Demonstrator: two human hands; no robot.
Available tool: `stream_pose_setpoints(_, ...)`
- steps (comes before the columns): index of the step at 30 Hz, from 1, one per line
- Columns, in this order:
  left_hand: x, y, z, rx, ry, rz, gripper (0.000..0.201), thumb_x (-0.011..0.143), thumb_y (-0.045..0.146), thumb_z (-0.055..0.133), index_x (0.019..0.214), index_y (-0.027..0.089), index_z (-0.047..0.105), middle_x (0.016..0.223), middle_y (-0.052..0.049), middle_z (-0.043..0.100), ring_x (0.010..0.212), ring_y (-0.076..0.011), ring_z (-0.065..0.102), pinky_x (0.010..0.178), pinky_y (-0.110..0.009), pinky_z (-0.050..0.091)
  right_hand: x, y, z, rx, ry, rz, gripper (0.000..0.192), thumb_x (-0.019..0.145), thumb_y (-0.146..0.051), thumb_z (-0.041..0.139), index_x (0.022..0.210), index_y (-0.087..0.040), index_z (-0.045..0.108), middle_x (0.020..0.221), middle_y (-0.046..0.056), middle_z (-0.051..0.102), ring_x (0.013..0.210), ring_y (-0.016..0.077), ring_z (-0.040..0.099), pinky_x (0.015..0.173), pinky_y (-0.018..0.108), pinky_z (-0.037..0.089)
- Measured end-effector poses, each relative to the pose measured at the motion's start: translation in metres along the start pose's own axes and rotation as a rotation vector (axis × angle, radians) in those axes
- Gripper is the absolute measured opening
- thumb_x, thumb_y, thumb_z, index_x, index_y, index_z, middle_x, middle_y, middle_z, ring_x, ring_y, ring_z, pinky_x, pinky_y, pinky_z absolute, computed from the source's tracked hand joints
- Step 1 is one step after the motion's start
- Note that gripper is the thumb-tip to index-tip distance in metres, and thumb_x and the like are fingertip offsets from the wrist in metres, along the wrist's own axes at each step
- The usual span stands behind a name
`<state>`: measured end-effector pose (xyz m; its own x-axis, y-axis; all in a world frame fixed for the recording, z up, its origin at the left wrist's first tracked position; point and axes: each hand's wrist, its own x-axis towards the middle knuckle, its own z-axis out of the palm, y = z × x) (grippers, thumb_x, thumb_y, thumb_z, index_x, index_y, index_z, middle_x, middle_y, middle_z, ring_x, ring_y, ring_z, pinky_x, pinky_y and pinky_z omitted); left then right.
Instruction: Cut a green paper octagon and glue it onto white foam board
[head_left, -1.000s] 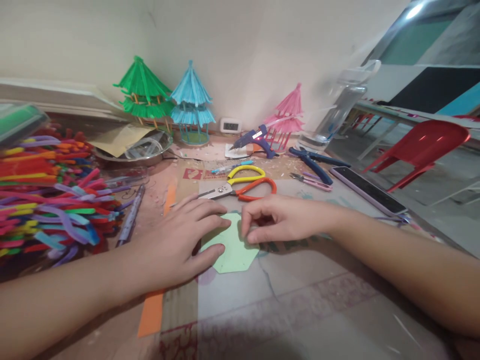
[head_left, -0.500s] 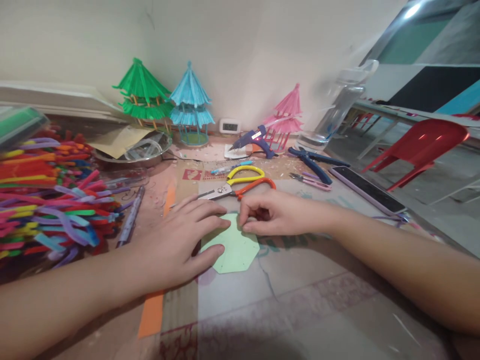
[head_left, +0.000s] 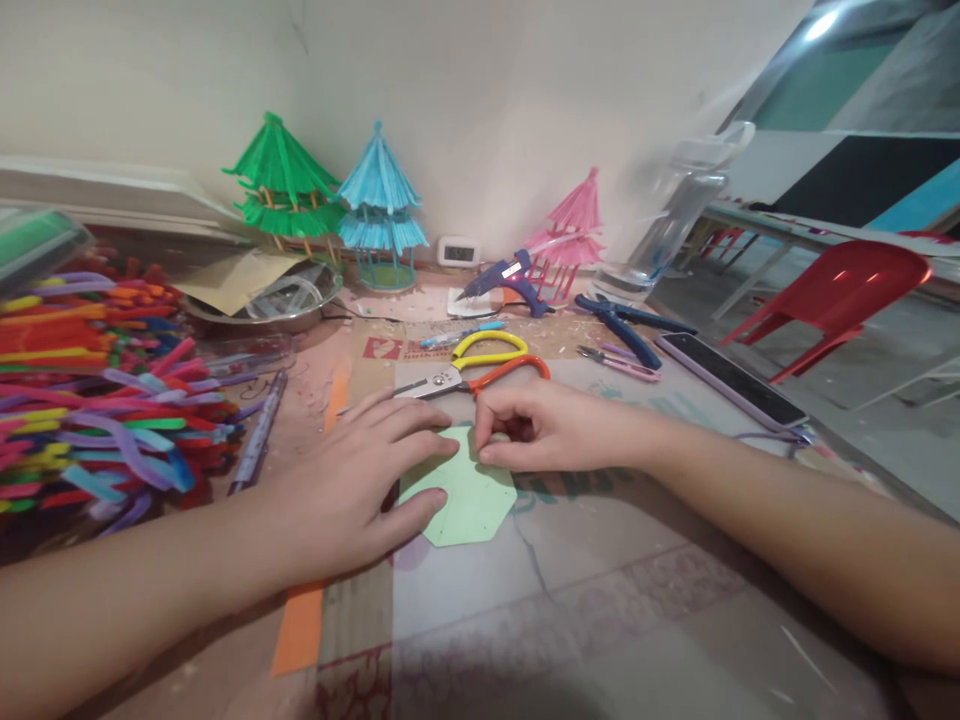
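Observation:
A light green paper piece with several straight edges [head_left: 469,510] lies flat in the middle of the work surface. Spread over its left side is my left hand [head_left: 367,480], fingers apart and thumb resting on the paper. My right hand [head_left: 525,425] touches the upper right of the paper with thumb and fingers pinched together. Whatever is in that pinch, if anything, is too small and hidden to name. Just beyond both hands lie scissors [head_left: 491,347] with one yellow and one orange handle, blades pointing left, partly behind my left fingers.
Colourful pipe cleaners [head_left: 112,400] are heaped at left, beside a pen [head_left: 257,430]. Behind stand green [head_left: 285,180], blue [head_left: 380,190] and pink [head_left: 574,220] pagoda models, and a glue gun [head_left: 504,280]. Pliers [head_left: 626,325] and a phone [head_left: 731,380] lie at right. An orange strip [head_left: 298,630] lies near the front.
The view has shifted very slightly. Both hands and the green paper keep nearly the same places and poses.

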<state>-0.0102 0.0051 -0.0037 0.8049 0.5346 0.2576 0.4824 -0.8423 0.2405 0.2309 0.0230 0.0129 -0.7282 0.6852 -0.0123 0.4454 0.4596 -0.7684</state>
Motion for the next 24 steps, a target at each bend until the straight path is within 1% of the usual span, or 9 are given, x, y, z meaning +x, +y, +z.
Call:
stream_pose_setpoints(3,0.000,0.000,0.000,0.004,-0.009,0.005,0.029,0.095,0.033,0.050,0.117,0.020,0.063,0.129,-0.012,0.061,0.125,-0.0312,0.052,0.106,-0.055,0.042,0.000,-0.002,0.002,0.019,0.026,0.005,0.008,0.087,-0.025,0.059,0.083,-0.018,0.055,0.062,-0.007,0.049,0.053,0.0077,0.044,0.047,0.019,0.034)
stream_pose_setpoints(7,0.000,0.000,0.000,0.004,-0.010,-0.009,0.030,0.095,0.033,0.049,0.119,0.020,0.062,0.131,-0.013,0.060,0.126,-0.0318,0.051,0.106,-0.056,0.042,0.000,-0.001,-0.002,-0.011,-0.048,0.012,0.007,0.083,-0.019,0.059,0.078,-0.019,0.054,0.063,-0.006,0.051,0.054,0.0084,0.045,0.048,0.020,0.034)
stream_pose_setpoints(9,0.000,0.000,0.000,0.000,-0.007,-0.016,0.029,0.095,0.033,0.050,0.118,0.021,0.063,0.131,-0.012,0.061,0.126,-0.0316,0.051,0.107,-0.056,0.041,0.002,0.003,-0.004,0.032,-0.032,0.011,0.008,0.080,-0.018,0.061,0.077,-0.019,0.054,0.064,-0.005,0.052,0.056,0.0087,0.046,0.050,0.020,0.034)
stream_pose_setpoints(12,-0.001,0.000,0.000,-0.007,0.004,-0.020,0.028,0.094,0.032,0.051,0.117,0.021,0.063,0.130,-0.011,0.062,0.128,-0.0307,0.051,0.108,-0.053,0.041,0.005,0.014,-0.002,0.247,0.154,0.010,0.013,0.081,-0.028,0.065,0.081,-0.019,0.055,0.066,-0.005,0.052,0.055,0.0083,0.044,0.049,0.021,0.034)
stream_pose_setpoints(15,-0.002,0.000,0.000,-0.009,0.006,-0.018,0.029,0.095,0.033,0.050,0.118,0.021,0.063,0.130,-0.011,0.061,0.128,-0.0307,0.051,0.107,-0.052,0.043,0.010,0.024,0.001,0.427,0.344,0.035,0.024,0.082,-0.038,0.069,0.091,-0.019,0.057,0.062,-0.008,0.047,0.048,0.0068,0.036,0.043,0.020,0.027)
stream_pose_setpoints(18,-0.002,0.000,0.000,-0.010,0.011,-0.016,0.029,0.095,0.032,0.049,0.118,0.020,0.063,0.131,-0.012,0.061,0.127,-0.0313,0.051,0.107,-0.053,0.043,0.009,0.024,0.005,0.493,0.386,0.032,0.033,0.083,-0.043,0.071,0.103,-0.019,0.061,0.063,-0.007,0.047,0.045,0.0063,0.035,0.041,0.021,0.028)
stream_pose_setpoints(20,-0.002,0.001,0.001,-0.018,0.022,-0.020,0.028,0.095,0.032,0.050,0.117,0.019,0.063,0.131,-0.012,0.061,0.127,-0.0314,0.051,0.107,-0.053,0.043,0.006,0.018,0.008,0.582,0.346,0.000,0.037,0.083,-0.049,0.071,0.102,-0.019,0.062,0.067,-0.006,0.050,0.048,0.0068,0.042,0.045,0.022,0.037)
stream_pose_setpoints(22,-0.002,0.001,0.002,-0.027,0.029,-0.047,0.029,0.093,0.032,0.052,0.117,0.019,0.061,0.129,-0.012,0.062,0.127,-0.0316,0.052,0.106,-0.052,0.044,0.003,0.011,0.010,0.679,0.168,-0.018,0.040,0.082,-0.053,0.071,0.098,-0.018,0.062,0.069,-0.006,0.051,0.052,0.0073,0.047,0.051,0.023,0.043)
stream_pose_setpoints(24,-0.003,0.001,0.003,-0.032,0.030,-0.077,0.033,0.090,0.032,0.055,0.120,0.018,0.058,0.127,-0.012,0.062,0.126,-0.0321,0.052,0.105,-0.051,0.045,0.000,0.006,0.012,0.691,-0.023,-0.022,0.038,0.083,-0.051,0.071,0.094,-0.016,0.062,0.069,-0.005,0.052,0.055,0.0068,0.048,0.052,0.021,0.042)
